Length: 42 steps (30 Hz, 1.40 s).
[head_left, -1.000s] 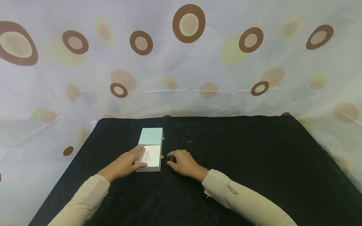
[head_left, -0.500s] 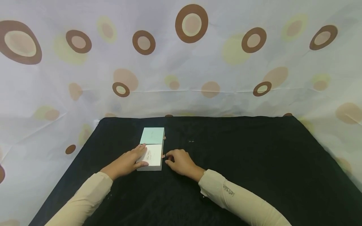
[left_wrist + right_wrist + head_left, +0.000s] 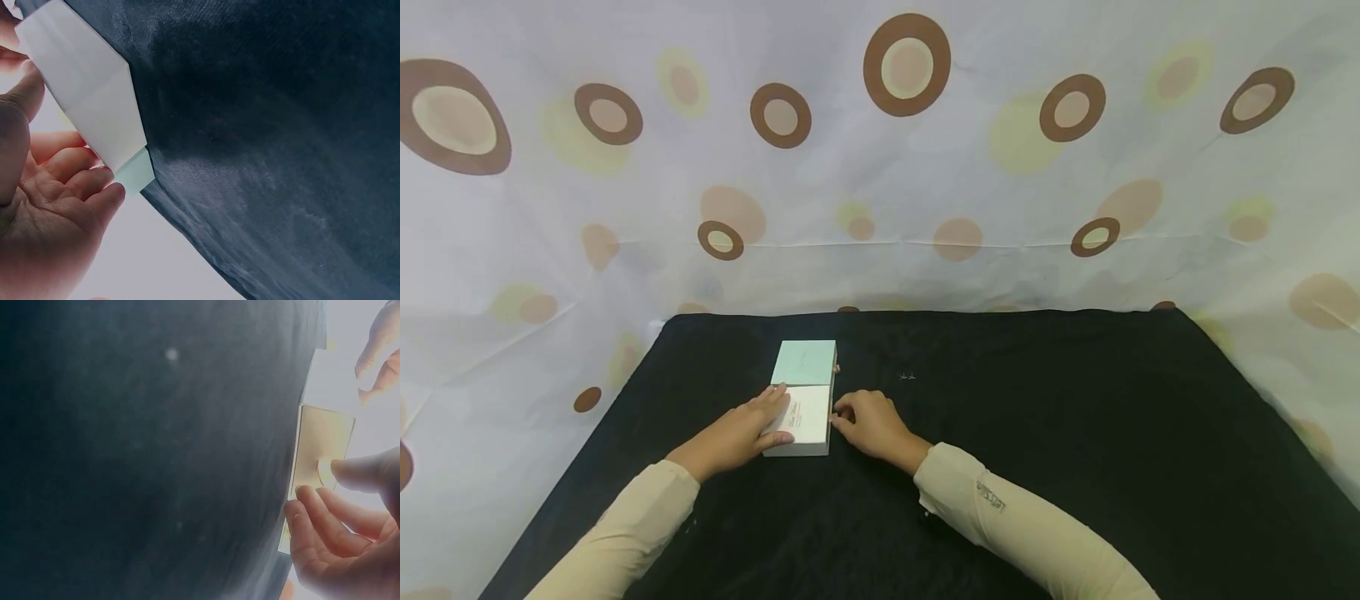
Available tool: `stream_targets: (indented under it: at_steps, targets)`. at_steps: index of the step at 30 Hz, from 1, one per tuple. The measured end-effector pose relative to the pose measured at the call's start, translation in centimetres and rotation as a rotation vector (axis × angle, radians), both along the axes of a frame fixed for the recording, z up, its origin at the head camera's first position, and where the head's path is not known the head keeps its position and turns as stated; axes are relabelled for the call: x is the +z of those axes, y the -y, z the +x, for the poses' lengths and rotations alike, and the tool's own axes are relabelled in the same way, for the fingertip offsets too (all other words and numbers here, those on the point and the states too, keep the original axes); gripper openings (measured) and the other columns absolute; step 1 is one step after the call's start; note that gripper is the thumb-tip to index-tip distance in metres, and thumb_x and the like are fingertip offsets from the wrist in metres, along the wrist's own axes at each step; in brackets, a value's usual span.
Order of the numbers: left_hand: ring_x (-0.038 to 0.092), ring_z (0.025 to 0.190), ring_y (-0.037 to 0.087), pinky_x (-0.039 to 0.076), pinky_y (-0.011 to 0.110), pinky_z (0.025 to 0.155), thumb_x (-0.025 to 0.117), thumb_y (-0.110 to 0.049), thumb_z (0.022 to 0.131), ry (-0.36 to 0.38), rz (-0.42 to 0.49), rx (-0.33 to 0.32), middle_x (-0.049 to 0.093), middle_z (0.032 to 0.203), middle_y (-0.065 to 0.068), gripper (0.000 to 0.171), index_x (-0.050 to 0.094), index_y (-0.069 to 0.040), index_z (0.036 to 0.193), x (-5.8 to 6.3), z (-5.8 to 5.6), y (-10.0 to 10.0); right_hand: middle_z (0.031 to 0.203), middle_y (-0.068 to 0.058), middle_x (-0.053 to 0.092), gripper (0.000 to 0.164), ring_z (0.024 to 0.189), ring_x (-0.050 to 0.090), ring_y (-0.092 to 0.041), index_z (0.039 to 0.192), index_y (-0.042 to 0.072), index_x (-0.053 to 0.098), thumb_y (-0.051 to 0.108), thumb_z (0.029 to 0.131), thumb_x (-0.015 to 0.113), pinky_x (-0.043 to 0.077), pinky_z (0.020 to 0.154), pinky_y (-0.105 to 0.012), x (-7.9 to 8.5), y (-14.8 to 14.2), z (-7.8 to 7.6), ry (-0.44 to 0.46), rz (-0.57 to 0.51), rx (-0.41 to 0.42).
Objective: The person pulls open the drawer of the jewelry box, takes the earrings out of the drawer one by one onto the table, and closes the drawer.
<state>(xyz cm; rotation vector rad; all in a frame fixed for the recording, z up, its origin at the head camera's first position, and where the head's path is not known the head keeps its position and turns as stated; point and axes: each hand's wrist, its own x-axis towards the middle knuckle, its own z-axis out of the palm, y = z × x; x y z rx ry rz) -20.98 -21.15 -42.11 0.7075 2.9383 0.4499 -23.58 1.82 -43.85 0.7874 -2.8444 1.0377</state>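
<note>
A white box (image 3: 808,421) with fine lettering on its lid lies on the black cloth, its far edge against a mint-green box (image 3: 805,362). My left hand (image 3: 737,429) holds the white box from its left, thumb near the front edge and fingers toward the far edge. In the left wrist view, several of those fingers curl against the box's side. At the box's right side, my right hand (image 3: 876,429) pinches a small ribbon tab (image 3: 324,472) between thumb and fingers. The fingers hide this tab in the head view.
Another ribbon tab (image 3: 837,367) sticks out from the mint-green box's right side. Black cloth (image 3: 1075,433) covers the table. Small pale marks (image 3: 907,377) show on it right of the boxes. A dotted curtain (image 3: 985,208) hangs behind.
My right hand has moved left, from beside the white box to its ribbon tab, and its fingers now close on it. The left hand stays on the white box.
</note>
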Motion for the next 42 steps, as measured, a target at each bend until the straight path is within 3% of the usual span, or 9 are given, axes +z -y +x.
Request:
stream_targets:
  at_steps: [7,19,28,36,42]
  targets:
    - [0.026,0.141,0.038,0.030,0.055,0.109,0.063,-0.037,0.091,0.001,0.015,0.006,0.026,0.154,0.020,0.075,0.034,0.005,0.145,-0.1,0.2,0.1,0.067,0.001,0.061,0.016,0.053,0.049,-0.006,0.101,0.003,0.073,0.013,0.091,0.065,0.040,0.050,-0.020,0.1,0.6,0.1,0.000,0.023,-0.009]
    - [0.026,0.141,0.040,0.031,0.055,0.108,0.062,-0.037,0.092,-0.008,0.018,-0.004,0.027,0.154,0.022,0.073,0.035,0.005,0.145,0.1,0.4,-0.1,0.069,-0.001,0.064,0.010,0.052,0.050,-0.006,0.091,0.005,0.074,0.009,0.090,0.065,0.041,0.049,-0.020,-0.2,1.1,0.0,-0.011,0.037,-0.032]
    - [0.026,0.141,0.040,0.031,0.055,0.108,0.062,-0.037,0.092,-0.010,0.010,0.005,0.026,0.154,0.022,0.073,0.034,0.005,0.145,0.2,0.4,-0.2,0.066,-0.002,0.061,0.013,0.050,0.048,-0.008,0.087,0.004,0.073,0.008,0.091,0.061,0.039,0.047,-0.021,-0.5,1.2,-0.3,-0.018,0.036,-0.032]
    - [0.026,0.141,0.038,0.030,0.053,0.109,0.063,-0.036,0.091,-0.031,0.006,-0.002,0.028,0.153,0.021,0.072,0.036,0.006,0.144,0.3,0.5,-0.3,0.053,0.003,0.045,0.026,0.043,0.040,-0.009,0.065,0.010,0.060,0.006,0.091,0.059,0.031,0.043,-0.020,-0.4,1.0,-0.7,-0.013,0.038,-0.002]
    - [0.026,0.141,0.038,0.030,0.053,0.109,0.063,-0.035,0.092,-0.025,0.006,-0.005,0.027,0.153,0.022,0.072,0.036,0.007,0.143,0.4,0.5,-0.2,0.050,0.003,0.042,0.031,0.042,0.039,-0.009,0.060,0.011,0.055,0.005,0.090,0.058,0.029,0.042,-0.020,-0.2,1.2,-0.7,-0.001,0.048,0.003]
